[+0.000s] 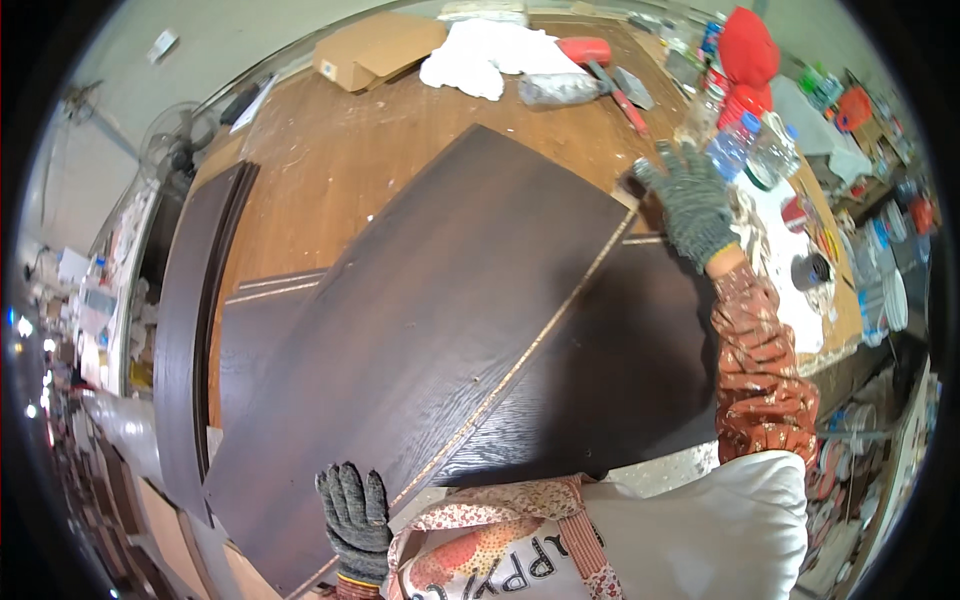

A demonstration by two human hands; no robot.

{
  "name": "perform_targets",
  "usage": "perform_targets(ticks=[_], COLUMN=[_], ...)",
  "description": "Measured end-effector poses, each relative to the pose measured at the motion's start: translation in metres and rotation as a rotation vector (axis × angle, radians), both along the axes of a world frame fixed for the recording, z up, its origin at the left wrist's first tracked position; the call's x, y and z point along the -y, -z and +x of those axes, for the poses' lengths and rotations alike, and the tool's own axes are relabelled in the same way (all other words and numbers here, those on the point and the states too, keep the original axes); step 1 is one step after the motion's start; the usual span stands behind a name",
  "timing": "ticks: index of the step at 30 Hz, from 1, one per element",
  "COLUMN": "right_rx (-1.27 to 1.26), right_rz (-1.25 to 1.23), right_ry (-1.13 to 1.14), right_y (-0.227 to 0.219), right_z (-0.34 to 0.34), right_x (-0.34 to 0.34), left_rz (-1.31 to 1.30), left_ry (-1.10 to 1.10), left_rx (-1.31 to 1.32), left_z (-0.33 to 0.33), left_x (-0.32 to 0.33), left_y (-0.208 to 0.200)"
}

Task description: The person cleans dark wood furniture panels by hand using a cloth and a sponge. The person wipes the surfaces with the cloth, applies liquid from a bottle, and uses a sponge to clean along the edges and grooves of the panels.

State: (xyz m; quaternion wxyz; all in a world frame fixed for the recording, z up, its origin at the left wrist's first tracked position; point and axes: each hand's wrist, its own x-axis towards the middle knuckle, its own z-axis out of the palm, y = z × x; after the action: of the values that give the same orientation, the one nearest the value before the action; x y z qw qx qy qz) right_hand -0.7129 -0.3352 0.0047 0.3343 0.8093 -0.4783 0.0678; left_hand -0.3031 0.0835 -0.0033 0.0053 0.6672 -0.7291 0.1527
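A long dark brown wood-grain board (430, 290) lies slantwise over another dark board (630, 350). Its raw, light chipboard edge faces me. My left hand (355, 520), in a grey knit glove, rests flat on the near end of the upper board, fingers stretched out. Off the board's far right corner, my right hand (692, 205) in a matching glove is spread with its fingers apart. A small dark brown piece (633, 184) sits by its thumb at that corner; whether they touch, I cannot tell.
Narrow dark boards (185, 320) stand along the left side of the wooden table (290, 220). At the back are a cardboard box (380, 50), white cloth (490, 55) and a red-handled hammer (625, 100). Plastic bottles (735, 145) and a black tape roll (812, 270) crowd the right.
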Motion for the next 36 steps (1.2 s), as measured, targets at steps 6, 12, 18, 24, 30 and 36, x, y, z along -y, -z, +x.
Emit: perform_targets(ticks=[6,12,18,24,30,36], right_rx=[-0.237,0.430,1.014,0.810,0.373,0.210], right_rz=[0.419,0.264,0.817,0.813,0.701,1.245], right_ry=[-0.175,-0.398,-0.583,-0.955,-1.054,-1.206], right_y=[0.005,-0.020,-0.056,-0.072,-0.079,-0.086], right_z=[0.024,0.046,0.135,0.304,0.420,0.523], right_x=[0.053,0.083,0.074,-0.077,-0.196,-0.373], left_rz=[0.041,0.040,-0.040,-0.280,-0.412,-0.752], left_ry=[-0.109,-0.591,-1.089,-1.388,-1.253,-0.866], left_rx=[-0.148,-0.110,-0.023,-0.337,-0.767,-0.707], left_z=[0.003,0.037,0.096,0.102,0.117,0.146], left_x=[-0.021,-0.117,-0.225,-0.289,-0.324,-0.286], left_y=[-0.001,-0.006,0.019,0.041,0.054,-0.006])
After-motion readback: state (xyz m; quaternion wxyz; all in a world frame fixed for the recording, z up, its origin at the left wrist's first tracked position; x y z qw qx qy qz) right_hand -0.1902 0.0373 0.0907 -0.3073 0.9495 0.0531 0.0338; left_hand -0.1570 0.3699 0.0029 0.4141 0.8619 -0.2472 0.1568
